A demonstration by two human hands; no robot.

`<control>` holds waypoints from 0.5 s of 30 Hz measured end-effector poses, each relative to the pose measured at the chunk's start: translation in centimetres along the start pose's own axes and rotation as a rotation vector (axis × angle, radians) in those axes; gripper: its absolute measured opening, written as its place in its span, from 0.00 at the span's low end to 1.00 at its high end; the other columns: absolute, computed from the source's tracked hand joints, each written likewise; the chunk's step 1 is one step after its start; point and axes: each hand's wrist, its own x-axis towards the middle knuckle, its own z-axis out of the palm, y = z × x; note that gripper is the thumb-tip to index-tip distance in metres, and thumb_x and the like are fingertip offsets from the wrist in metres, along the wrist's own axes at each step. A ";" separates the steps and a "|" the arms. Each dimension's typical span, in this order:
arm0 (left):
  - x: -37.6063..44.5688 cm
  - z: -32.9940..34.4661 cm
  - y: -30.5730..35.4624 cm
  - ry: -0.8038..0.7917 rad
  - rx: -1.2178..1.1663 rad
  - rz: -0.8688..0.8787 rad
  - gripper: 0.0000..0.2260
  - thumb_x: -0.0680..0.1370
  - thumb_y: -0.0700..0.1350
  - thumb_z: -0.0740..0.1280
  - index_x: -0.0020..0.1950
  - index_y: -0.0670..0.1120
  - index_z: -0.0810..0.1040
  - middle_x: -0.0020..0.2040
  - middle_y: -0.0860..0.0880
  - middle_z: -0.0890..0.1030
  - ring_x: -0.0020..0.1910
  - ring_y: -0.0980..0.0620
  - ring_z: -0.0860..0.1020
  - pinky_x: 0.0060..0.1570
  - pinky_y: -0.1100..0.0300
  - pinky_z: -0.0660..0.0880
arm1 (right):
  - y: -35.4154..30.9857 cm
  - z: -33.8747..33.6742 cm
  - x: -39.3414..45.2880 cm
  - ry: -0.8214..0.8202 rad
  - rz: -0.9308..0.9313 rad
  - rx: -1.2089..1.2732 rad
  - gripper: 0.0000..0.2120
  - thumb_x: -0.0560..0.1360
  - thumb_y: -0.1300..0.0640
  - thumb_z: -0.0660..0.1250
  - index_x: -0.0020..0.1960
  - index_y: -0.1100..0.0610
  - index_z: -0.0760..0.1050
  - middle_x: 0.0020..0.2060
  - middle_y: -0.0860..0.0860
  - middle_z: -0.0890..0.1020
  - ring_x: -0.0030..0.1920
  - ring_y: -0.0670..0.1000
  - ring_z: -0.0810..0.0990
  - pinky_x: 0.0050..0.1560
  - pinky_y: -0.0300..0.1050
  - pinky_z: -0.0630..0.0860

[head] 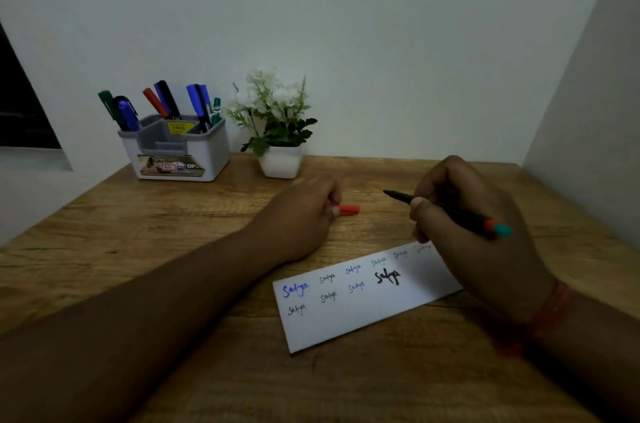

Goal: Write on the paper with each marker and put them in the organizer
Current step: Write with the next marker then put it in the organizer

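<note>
A white-flowered plant in a white pot (280,162) stands on the wooden table (173,232).

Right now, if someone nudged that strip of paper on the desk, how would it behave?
The paper looks thin and flat, so it would probably slide easily on the smooth wooden desk and flop if lifted by one end. The right hand hides its far end.

**What I cannot make out**

My left hand (304,215) hides most of the orange cap (348,209). My right hand (474,232) covers the paper's (346,315) far right end. The organizer's (180,152) label is too blurred to read.
</note>
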 end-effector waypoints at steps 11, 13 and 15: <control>-0.3 -0.2 0.4 0.073 0.273 0.023 0.28 0.80 0.63 0.56 0.78 0.54 0.57 0.79 0.51 0.56 0.79 0.47 0.49 0.76 0.39 0.42 | 0.3 0.1 0.3 -0.020 0.135 0.054 0.09 0.75 0.53 0.63 0.51 0.45 0.81 0.44 0.41 0.85 0.48 0.42 0.84 0.47 0.39 0.79; -0.4 -0.2 0.6 0.093 0.338 0.066 0.32 0.80 0.65 0.52 0.80 0.56 0.48 0.81 0.51 0.43 0.79 0.47 0.37 0.74 0.37 0.36 | 0.4 0.2 0.4 0.000 0.171 0.112 0.09 0.78 0.56 0.64 0.51 0.48 0.82 0.46 0.41 0.86 0.51 0.42 0.84 0.53 0.42 0.79; -0.5 -0.2 1.0 0.103 0.394 0.098 0.33 0.79 0.67 0.50 0.80 0.56 0.43 0.81 0.51 0.36 0.77 0.45 0.30 0.73 0.36 0.35 | 0.3 0.1 0.5 0.006 0.211 0.140 0.11 0.79 0.62 0.64 0.50 0.50 0.83 0.46 0.42 0.86 0.50 0.43 0.85 0.55 0.46 0.81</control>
